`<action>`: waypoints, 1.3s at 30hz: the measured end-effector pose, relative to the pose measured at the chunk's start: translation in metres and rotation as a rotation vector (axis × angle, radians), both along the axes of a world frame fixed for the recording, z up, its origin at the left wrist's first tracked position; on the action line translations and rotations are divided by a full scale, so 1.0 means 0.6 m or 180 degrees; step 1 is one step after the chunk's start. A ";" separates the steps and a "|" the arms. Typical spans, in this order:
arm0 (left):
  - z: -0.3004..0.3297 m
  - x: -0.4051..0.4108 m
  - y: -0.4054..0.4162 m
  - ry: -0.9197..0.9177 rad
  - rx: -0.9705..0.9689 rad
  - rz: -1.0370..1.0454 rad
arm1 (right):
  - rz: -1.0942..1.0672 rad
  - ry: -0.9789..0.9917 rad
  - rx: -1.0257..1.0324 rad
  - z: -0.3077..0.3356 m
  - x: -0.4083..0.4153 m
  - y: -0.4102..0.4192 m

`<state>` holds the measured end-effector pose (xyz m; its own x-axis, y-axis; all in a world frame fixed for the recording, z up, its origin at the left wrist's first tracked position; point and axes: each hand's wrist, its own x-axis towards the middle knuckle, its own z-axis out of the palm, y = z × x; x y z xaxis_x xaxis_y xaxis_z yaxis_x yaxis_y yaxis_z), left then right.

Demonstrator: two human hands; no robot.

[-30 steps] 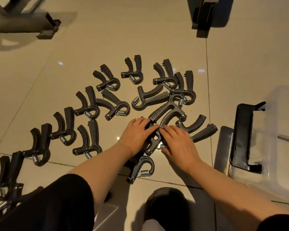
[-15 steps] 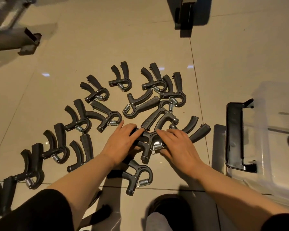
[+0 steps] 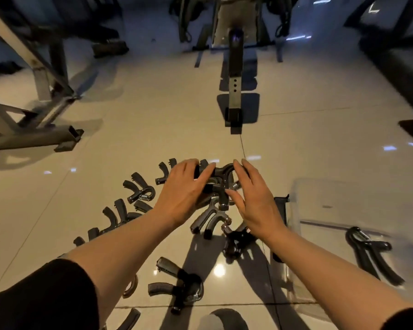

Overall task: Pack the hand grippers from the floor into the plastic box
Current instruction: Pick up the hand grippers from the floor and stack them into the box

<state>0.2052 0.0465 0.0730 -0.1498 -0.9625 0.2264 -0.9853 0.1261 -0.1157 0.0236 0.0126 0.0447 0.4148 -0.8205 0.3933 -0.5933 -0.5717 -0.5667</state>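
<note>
Both my hands hold up a bunch of black hand grippers [image 3: 218, 182] above the floor. My left hand [image 3: 184, 194] grips its left side with thumb on top. My right hand [image 3: 255, 203] clasps the right side, fingers fairly straight, thumb under the springs. Several more hand grippers lie on the tiles: one at the left [image 3: 141, 190], one below the bunch [image 3: 209, 221], one near my knee [image 3: 179, 287]. The clear plastic box [image 3: 324, 186] stands at the right with one hand gripper [image 3: 367, 251] inside.
A grey metal gym frame [image 3: 34, 132] stands on the floor at the left. A dark upright post with a foot [image 3: 234, 96] is straight ahead. The box's black clasp [image 3: 281, 210] faces my right forearm. My knee [image 3: 222, 317] is at the bottom edge.
My hands closed round the gathered grippers and lifted them off the floor. The view tilted upward, bringing gym equipment into sight.
</note>
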 end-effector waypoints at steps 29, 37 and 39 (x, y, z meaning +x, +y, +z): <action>-0.018 -0.561 -0.061 0.1019 0.0209 -0.0423 | -0.1121 -0.0142 0.0754 0.058 -0.512 -0.006; -0.071 -0.624 -0.068 0.1180 0.0795 -0.0349 | -0.1335 0.0177 0.0981 0.010 -0.574 -0.006; -0.088 -0.627 -0.067 0.1293 0.0990 -0.0265 | -0.1426 0.0316 0.1016 0.003 -0.589 -0.007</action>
